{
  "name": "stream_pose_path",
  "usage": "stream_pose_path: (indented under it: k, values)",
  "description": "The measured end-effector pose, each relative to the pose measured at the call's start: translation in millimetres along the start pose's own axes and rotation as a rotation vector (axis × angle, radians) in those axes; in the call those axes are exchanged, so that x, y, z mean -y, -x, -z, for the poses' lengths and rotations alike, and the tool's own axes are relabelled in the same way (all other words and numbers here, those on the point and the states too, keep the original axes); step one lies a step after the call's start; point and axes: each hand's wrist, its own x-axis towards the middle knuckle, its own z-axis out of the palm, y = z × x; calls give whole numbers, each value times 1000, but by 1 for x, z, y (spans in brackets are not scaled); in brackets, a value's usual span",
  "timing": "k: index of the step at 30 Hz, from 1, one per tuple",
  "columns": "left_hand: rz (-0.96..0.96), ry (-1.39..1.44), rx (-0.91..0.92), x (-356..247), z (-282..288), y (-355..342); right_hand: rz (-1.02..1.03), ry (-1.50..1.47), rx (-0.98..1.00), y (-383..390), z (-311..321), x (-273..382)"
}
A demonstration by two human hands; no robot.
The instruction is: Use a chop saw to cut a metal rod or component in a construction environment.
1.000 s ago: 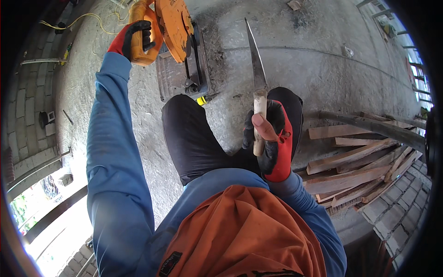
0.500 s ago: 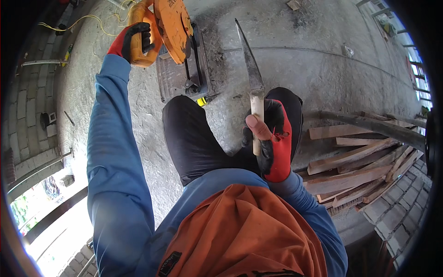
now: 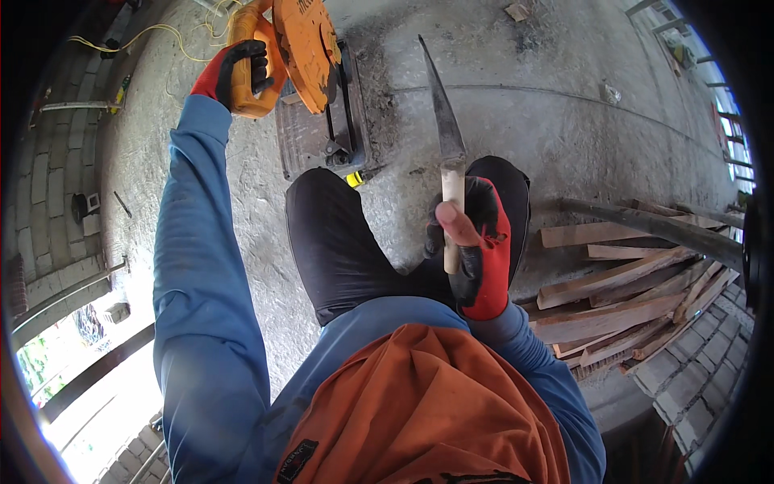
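My left hand (image 3: 240, 71), in a red and black glove, grips the handle of an orange cut-off saw (image 3: 301, 60) at the top left. Below its guard sits the saw's grey metal base (image 3: 299, 148), with a small yellow object (image 3: 353, 179) beside it. My right hand (image 3: 476, 238), in a similar glove with the thumb bare, is closed around the pale handle of a knife (image 3: 447, 121). The long tapered blade points away from me, upright in the picture, between the saw and the right of my knees.
Several rough timber boards (image 3: 601, 315) lie at the right under a dark bar (image 3: 645, 222). Grey blockwork (image 3: 56, 177) and a bright opening (image 3: 97, 387) are at the left. A yellow cord (image 3: 145, 32) runs near the saw, on the concrete floor (image 3: 532, 113).
The knife's tip has swung slightly left, then a little back to the right. Both hands keep their holds, and the saw stays nearly where it was.
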Motion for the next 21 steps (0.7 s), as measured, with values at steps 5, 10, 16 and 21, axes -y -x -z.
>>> stream_pose_path:
  k: [5, 10, 16, 21]
  values:
    - [12, 29, 38, -4, -4, 4, -71, 10, 25, 1, 3, 2]
    - [20, 44, 35, -3, -3, 5, -83, 13, 69, 1, 5, 2]
    - [7, 82, 39, -1, -8, 4, -84, -1, 68, 1, 11, -5]
    - [53, 99, 116, -7, -6, -6, -156, -81, 74, 2, 9, -5]
